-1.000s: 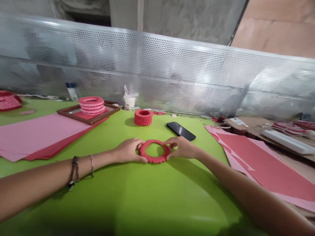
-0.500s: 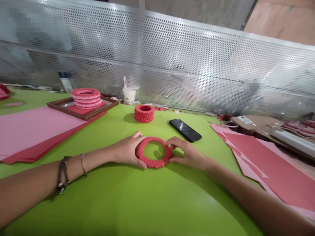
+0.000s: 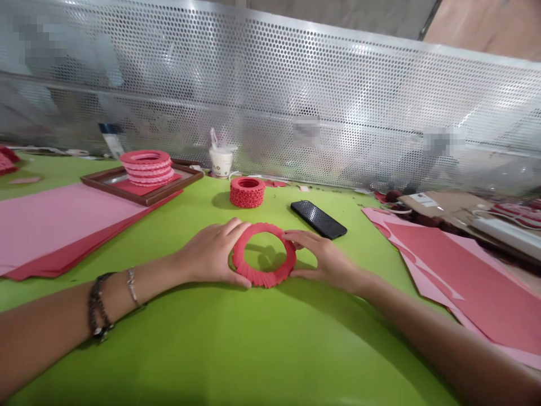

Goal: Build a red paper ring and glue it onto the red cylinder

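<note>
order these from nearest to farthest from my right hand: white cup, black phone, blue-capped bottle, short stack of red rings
Nearest to the right hand first:
1. black phone, just beyond it
2. stack of red rings, beyond and left
3. white cup, behind the stack, near the screen
4. blue-capped bottle, far left

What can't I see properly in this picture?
In the head view:
Underside of the red ring: hidden by its top.
Palm of left hand: turned away.
What's behind the metal screen: blurred by mesh.
Red bundle: cut off by left edge.
Writing on cup: too small.
</note>
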`<state>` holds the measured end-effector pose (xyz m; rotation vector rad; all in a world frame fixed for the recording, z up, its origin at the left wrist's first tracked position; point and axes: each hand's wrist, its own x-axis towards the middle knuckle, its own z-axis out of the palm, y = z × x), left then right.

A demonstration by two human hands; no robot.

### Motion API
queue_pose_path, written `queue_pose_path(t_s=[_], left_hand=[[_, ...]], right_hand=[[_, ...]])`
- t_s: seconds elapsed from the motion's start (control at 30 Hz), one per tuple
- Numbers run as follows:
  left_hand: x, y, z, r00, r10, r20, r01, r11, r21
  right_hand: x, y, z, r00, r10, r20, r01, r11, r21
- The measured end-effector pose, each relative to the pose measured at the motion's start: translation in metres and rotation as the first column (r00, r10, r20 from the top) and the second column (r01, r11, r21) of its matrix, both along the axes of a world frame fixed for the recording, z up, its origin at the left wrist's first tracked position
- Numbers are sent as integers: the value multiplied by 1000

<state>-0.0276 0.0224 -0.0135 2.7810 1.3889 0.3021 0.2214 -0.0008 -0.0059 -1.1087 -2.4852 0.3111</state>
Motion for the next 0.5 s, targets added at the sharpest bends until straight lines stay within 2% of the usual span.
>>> queue_pose_path(t_s=[0.13, 0.27, 0.4, 0.5], left_hand=[[-5, -1, 6, 998, -5, -56, -2, 992, -130], [-10, -8, 12, 998, 14, -63, -27, 977, -210], [-8, -14, 12, 997, 75, -13, -75, 952, -298], [-7, -15, 10, 996, 59, 61, -33, 934, -355]], right_hand=[[1, -7, 9, 994, 2, 107, 14, 990, -143], [5, -11, 14, 984, -19, 176, 70, 954, -290], [4, -12, 11, 975, -94, 201, 159, 928, -338], [2, -15, 7, 986, -76, 148, 122, 934, -335]])
